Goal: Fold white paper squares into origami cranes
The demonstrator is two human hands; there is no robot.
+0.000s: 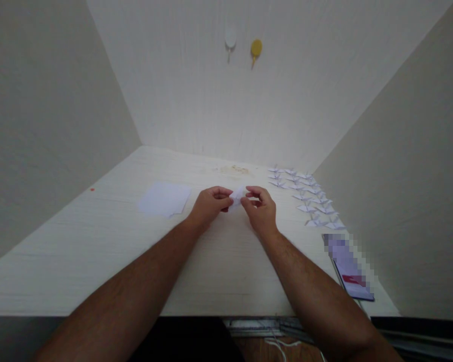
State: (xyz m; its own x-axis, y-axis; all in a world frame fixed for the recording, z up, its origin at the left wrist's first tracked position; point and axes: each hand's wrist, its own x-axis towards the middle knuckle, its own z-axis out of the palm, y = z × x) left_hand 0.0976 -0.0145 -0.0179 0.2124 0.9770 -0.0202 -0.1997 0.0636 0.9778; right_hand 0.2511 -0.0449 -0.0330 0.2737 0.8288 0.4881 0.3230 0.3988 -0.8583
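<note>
A small folded piece of white paper [237, 195] is pinched between both my hands just above the pale wooden table [98, 236]. My left hand [210, 205] grips its left side with thumb and fingers closed. My right hand [260, 208] grips its right side the same way. Most of the paper is hidden by my fingers.
A stack of white paper sheets [164, 199] lies to the left of my hands. Several folded white paper cranes [305, 197] sit in rows at the right. A phone [348, 266] lies near the front right edge. Two hooks [243, 46] hang on the back wall.
</note>
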